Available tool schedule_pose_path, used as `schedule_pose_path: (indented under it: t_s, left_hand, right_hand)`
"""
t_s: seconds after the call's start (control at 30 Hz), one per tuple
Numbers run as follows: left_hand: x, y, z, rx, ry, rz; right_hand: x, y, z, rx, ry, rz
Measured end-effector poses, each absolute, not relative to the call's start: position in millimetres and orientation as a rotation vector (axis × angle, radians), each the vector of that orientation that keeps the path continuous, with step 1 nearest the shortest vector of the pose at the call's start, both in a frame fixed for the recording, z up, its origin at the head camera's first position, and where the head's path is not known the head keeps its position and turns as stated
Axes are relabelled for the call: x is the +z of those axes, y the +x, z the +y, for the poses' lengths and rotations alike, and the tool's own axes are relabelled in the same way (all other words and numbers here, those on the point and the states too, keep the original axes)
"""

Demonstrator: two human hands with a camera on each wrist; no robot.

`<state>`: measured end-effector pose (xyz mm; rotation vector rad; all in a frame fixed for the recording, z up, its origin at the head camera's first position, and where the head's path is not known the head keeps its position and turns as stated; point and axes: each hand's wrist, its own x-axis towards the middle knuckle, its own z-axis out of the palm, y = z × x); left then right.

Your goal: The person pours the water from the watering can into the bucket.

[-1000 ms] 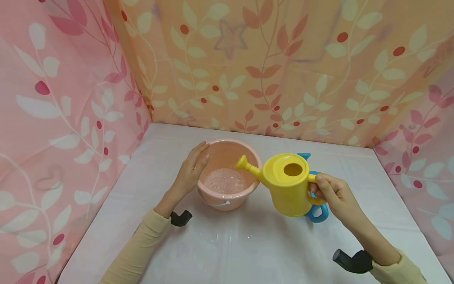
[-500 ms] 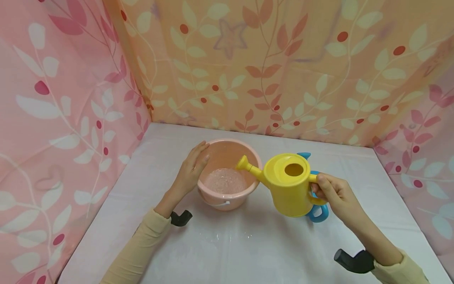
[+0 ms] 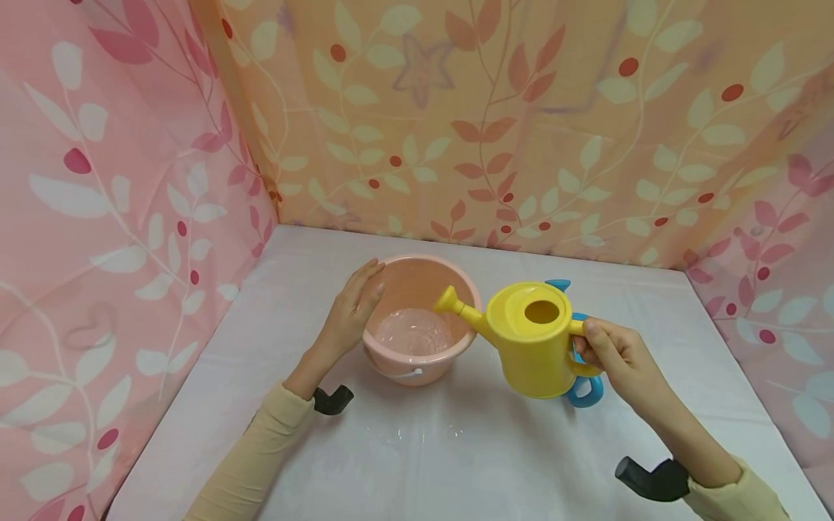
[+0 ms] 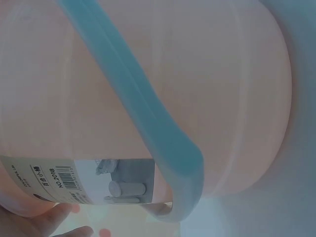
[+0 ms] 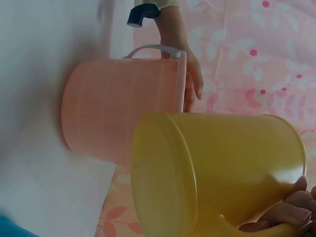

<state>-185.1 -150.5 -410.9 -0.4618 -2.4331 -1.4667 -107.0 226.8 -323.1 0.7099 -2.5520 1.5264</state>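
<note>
My right hand grips the handle of a yellow watering can, held above the table. Its spout points left, with the rose over the right side of a pink bucket. Water lies in the bottom of the bucket. My left hand rests against the bucket's left rim, fingers fairly straight. In the left wrist view the bucket's pale carrying handle hangs across its wall beside a printed label. The right wrist view shows the can tilted in front of the bucket.
Behind the yellow can stands a blue object, mostly hidden, with a looped handle and a flared tip like another watering can's. A few water drops lie on the white tabletop. Patterned cloth encloses the back and sides.
The yellow watering can and my right hand have shifted very slightly to the right. The water's surface ripples differently. My left hand and the bucket stay where they were.
</note>
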Motion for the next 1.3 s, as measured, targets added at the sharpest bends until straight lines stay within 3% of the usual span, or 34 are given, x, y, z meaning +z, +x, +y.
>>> schedule_pose_path:
  t_s: [1.3]
  left_hand:
    - [-412.0,-185.5,-150.8,-1.44,-0.463,-2.425]
  right_hand:
    - [-324.3,-108.1,229.6,1.545,0.716,-2.56]
